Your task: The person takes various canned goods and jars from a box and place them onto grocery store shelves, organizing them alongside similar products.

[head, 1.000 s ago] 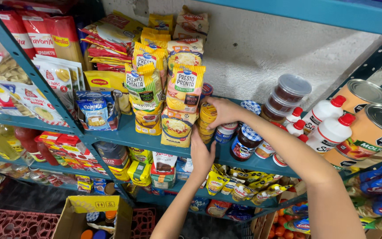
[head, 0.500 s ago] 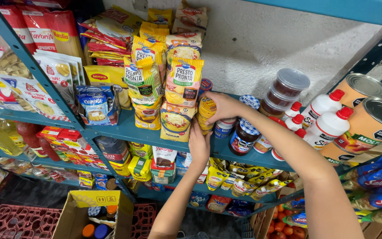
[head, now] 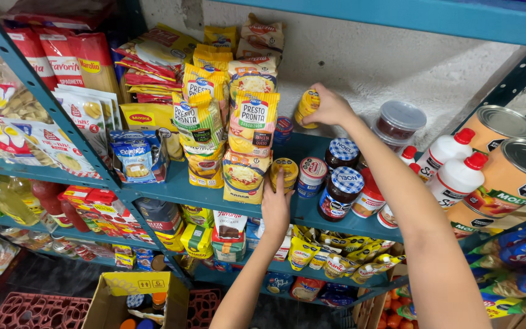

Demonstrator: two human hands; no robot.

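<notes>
My right hand is raised toward the back of the blue shelf, gripping a small yellow can held up off the shelf. Lower down, my left hand rests at the shelf's front edge, its fingers on a yellow-lidded can that stands there. To the right of that can stand a red-and-white can and two dark jars with checkered lids. Yellow food packets stand stacked just left of both hands.
White squeeze bottles with red caps and large tins fill the shelf's right end. Clear tubs stand at the back. Pasta packets crowd the left. Below are more packets, oil bottles, a cardboard box and a red crate.
My right hand has lifted the small yellow can up and back, away from the front of the shelf. My left hand has stayed on the yellow-lidded can at the front edge.
</notes>
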